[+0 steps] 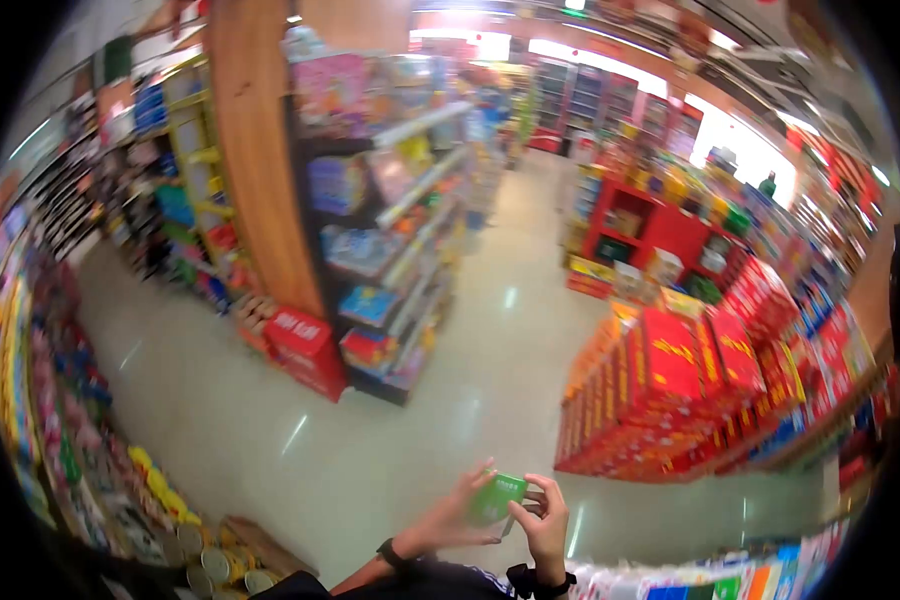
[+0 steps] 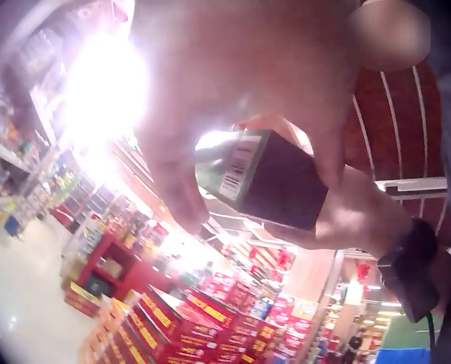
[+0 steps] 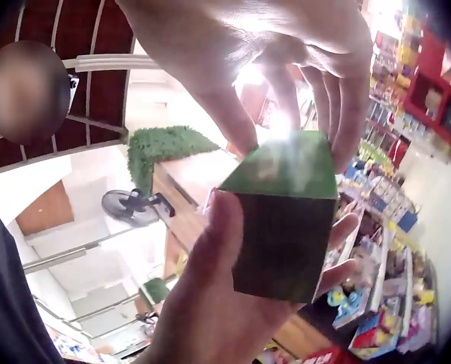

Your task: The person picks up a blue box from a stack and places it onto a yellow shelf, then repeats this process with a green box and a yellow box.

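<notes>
A small green box (image 1: 502, 494) is held between both hands low in the head view. My left hand (image 1: 448, 520) grips it from the left, with the thumb and fingers on opposite sides in the right wrist view. On the other side, my right hand (image 1: 542, 525) pinches the box's upper end between thumb and fingers. A white barcode label (image 2: 240, 168) and a dark face of the box show in the left wrist view. The same box (image 3: 286, 171) has a bright green face and a shaded one in the right wrist view. Dark bands circle both wrists.
Red gift boxes (image 1: 670, 365) are stacked at the right. A shelf unit (image 1: 385, 260) with packaged goods stands ahead, a red carton (image 1: 305, 350) by its base. Shiny floor (image 1: 420, 450) runs between them. Goods line the left edge, with tins (image 1: 225, 565) at lower left.
</notes>
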Demonstrator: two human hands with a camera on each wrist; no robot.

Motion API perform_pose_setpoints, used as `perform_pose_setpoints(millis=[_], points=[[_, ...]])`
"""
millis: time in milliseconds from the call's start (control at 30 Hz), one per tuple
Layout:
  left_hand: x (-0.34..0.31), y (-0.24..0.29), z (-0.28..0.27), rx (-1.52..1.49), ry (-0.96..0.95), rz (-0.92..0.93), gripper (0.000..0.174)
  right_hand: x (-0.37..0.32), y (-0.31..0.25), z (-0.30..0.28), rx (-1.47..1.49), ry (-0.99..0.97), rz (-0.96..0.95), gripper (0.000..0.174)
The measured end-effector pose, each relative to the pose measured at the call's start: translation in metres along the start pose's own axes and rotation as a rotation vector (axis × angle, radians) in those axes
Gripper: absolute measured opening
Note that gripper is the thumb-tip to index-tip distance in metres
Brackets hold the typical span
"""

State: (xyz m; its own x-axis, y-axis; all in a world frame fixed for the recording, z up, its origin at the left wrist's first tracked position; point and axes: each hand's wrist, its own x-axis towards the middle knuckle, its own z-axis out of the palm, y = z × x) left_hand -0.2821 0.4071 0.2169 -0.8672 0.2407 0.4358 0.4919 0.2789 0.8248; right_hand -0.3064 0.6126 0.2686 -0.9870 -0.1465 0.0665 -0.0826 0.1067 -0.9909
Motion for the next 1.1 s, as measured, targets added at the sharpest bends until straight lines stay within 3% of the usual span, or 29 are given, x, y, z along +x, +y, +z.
perform_pose_setpoints(millis=[133, 233, 333, 367, 467, 667, 833, 1100], points=[[-0.044, -0.005, -0.058, 0.056, 0.192, -0.136, 0.112, 0.028, -0.002, 0.078, 0.058, -0.194, -0.010, 0.047], [-0.077, -0.004, -0.095, -0.186, 0.247, -0.487, 0.107, 0.040, 0.013, 0.123, 0.239, -0.327, 0.087, 0.040], [-0.097, -0.030, -0.112, -0.074, 0.292, -0.481, 0.104, 0.046, -0.001, 0.170, -0.003, -0.412, 0.040, 0.035], [-0.101, -0.035, -0.113, -0.201, 0.364, -0.525, 0.105, 0.047, -0.004, 0.188, -0.082, -0.410, -0.032, 0.035], [-0.107, -0.050, -0.132, -0.232, 0.594, -0.565, 0.109, 0.069, 0.001, 0.230, 0.007, -0.533, -0.005, 0.035], [-0.074, -0.058, -0.218, -0.049, 0.646, -0.631, 0.113, 0.141, -0.001, 0.301, -0.040, -0.714, -0.128, 0.039], [-0.043, -0.082, -0.295, 0.020, 0.680, -0.770, 0.104, 0.220, 0.005, 0.366, 0.154, -0.842, 0.064, 0.039], [-0.028, -0.129, -0.399, 0.000, 0.878, -0.762, 0.086, 0.299, -0.009, 0.482, 0.216, -0.895, -0.093, 0.034]])
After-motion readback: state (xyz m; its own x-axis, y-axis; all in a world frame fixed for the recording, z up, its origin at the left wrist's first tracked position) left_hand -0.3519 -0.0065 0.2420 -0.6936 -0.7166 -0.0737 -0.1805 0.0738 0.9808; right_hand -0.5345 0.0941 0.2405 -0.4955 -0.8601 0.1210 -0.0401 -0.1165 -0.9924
